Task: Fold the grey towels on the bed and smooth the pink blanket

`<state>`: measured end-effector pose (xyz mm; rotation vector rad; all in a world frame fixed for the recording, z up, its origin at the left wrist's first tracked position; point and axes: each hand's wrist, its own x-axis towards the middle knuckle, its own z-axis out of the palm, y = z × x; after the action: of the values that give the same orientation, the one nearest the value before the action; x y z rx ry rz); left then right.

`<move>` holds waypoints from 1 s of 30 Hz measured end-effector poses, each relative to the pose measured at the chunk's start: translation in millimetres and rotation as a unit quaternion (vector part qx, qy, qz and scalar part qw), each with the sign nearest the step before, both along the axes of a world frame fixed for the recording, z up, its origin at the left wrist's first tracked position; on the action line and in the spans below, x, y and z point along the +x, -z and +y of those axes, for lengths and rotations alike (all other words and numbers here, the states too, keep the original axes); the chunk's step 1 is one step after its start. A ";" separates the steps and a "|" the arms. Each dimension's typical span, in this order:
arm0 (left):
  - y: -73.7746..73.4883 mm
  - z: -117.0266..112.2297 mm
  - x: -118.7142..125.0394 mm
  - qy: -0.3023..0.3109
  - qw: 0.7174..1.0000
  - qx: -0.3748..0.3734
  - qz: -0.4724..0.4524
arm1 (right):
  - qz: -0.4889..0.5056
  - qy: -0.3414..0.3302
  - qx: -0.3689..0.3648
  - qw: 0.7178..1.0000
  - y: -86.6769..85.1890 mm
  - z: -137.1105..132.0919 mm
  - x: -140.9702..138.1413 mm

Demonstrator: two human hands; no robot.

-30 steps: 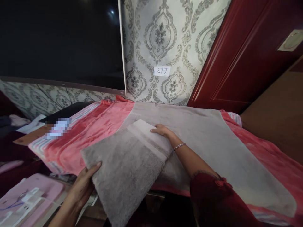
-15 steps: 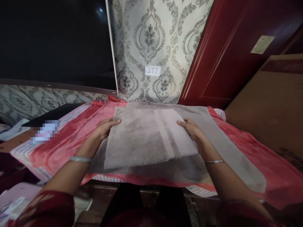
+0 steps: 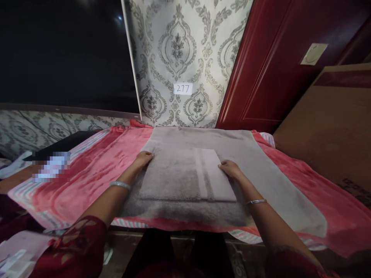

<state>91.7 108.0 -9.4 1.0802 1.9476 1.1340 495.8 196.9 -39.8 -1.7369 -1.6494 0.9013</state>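
Right, left hand (image 3: 143,158) at centre-left of frame, fingers curled in, pinching the left edge of the folded grey towel (image 3: 174,173). Right hand (image 3: 230,168), right of centre, pinches the opposite edge, thumb on top of the pale end panel. Towel sits mid-frame between the 2 hands, spread level, pale stripe near its right end. It lies over a larger grey cloth (image 3: 261,173); hard to say from this angle whether the underside touches everywhere. Left wrist has a pale bangle (image 3: 120,185), right wrist a thin silver bracelet (image 3: 256,201). Dark red sleeve (image 3: 84,247) at lower left. Grey cloth lies on a pink blanket (image 3: 116,154) with striped edging, showing left, right and along the front. Blurred-out item (image 3: 53,166) at far left, by the blanket's edge. Pink item (image 3: 26,247) in the lower left corner. Behind: patterned wallpaper (image 3: 177,46) at top centre, paper label (image 3: 183,88) reading 277, large black screen (image 3: 66,50) upper left, red panel (image 3: 275,69) upper right, cardboard box (image 3: 324,127) at right.
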 end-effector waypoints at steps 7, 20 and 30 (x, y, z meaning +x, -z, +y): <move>-11.1 36.4 72.2 0.145 0.914 0.051 0.376 | -0.290 -0.127 0.174 0.932 -20.6 -2.1 -89.0; 26.3 31.9 102.3 0.203 0.831 -0.008 0.517 | -0.351 -0.155 0.148 0.911 11.1 -7.1 -109.7; 29.1 30.0 98.8 0.155 0.852 0.009 0.500 | -0.358 -0.158 0.127 0.911 3.0 -10.5 -109.8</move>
<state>190.5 138.0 -38.4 2.1966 2.3192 0.3849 386.0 186.4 -42.8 -1.7417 -2.4408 0.1261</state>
